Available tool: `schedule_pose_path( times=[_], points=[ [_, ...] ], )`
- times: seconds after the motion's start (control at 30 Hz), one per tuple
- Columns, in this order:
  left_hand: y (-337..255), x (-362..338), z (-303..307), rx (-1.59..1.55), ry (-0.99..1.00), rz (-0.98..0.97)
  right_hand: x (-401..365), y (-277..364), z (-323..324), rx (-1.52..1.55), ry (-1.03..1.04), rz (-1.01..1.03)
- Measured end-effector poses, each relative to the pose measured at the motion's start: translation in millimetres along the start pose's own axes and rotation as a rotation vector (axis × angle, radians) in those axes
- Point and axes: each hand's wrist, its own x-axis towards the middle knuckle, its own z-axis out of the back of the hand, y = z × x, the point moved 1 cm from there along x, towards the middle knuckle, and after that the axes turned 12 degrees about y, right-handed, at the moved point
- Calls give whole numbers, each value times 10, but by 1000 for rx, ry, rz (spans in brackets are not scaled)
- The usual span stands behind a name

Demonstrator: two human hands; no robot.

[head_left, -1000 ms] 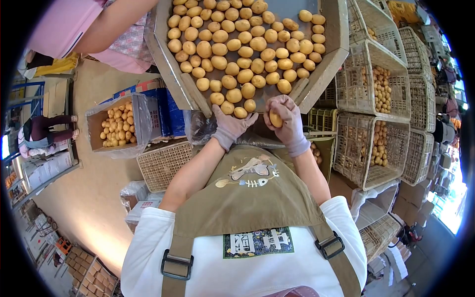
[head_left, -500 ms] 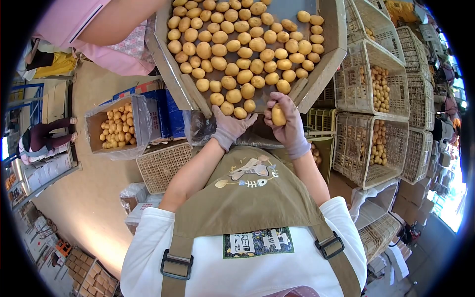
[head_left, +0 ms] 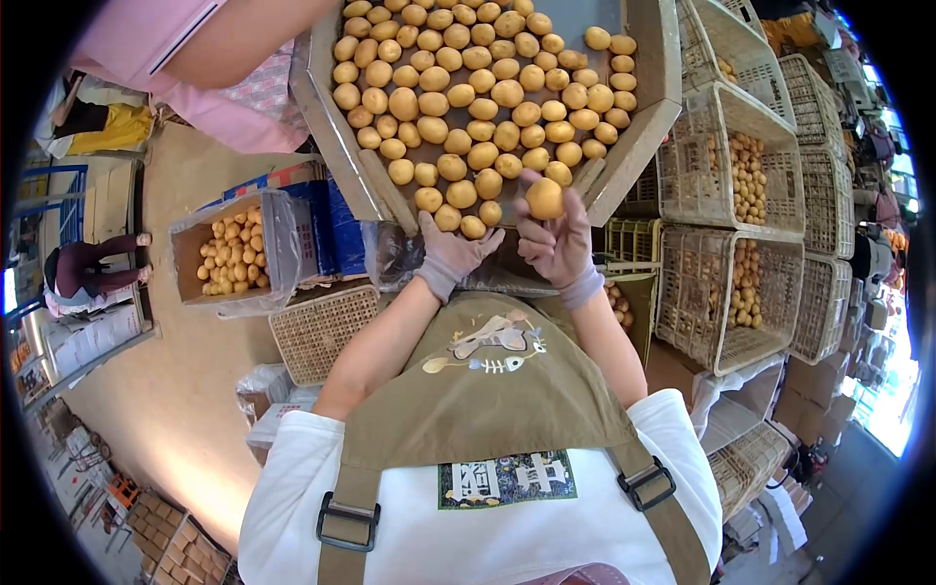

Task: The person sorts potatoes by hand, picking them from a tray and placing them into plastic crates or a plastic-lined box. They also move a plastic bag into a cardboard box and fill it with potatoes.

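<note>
Between the fingertips of my gloved right hand [head_left: 554,244] is a yellow potato [head_left: 544,199], raised at the right side of the tray's narrow mouth. My gloved left hand [head_left: 454,255] rests at that mouth, thumb and fingers apart around the nearest loose potatoes [head_left: 473,226]. Many more potatoes [head_left: 482,155] lie spread over the grey sorting tray [head_left: 624,180], whose raised sides narrow toward me.
A plastic-lined box of potatoes [head_left: 234,252] stands at left, near an upturned plastic crate [head_left: 325,331]. Stacked crates [head_left: 687,292] holding potatoes line the right. A person in a pink sleeve [head_left: 224,112] is at the tray's upper left; another person [head_left: 93,268] bends farther off.
My right hand has turned and lifted the potato a little, bringing it up to its fingertips. My left hand stays almost where it was. Potatoes on the tray have shifted slightly.
</note>
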Motion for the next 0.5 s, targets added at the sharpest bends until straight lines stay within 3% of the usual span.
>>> schedule_pose_path(
  times=[0.07, 0.1, 0.2, 0.4, 0.5],
  points=[
    [2, -4, 15, 2, 6, -1, 56, -10, -44, 47, 23, -59],
    [4, -13, 18, 4, 9, -2, 71, -23, -66, 22, -98, -35],
    [-7, -7, 37, 9, 3, 1, 58, -15, -12, 48, 60, -51],
    [-20, 6, 88, 26, 15, 3, 139, -81, -323, -114, -472, 94],
    [-28, -26, 60, 71, -49, -2, 114, -76, -175, -274, -478, 115]
  ],
)
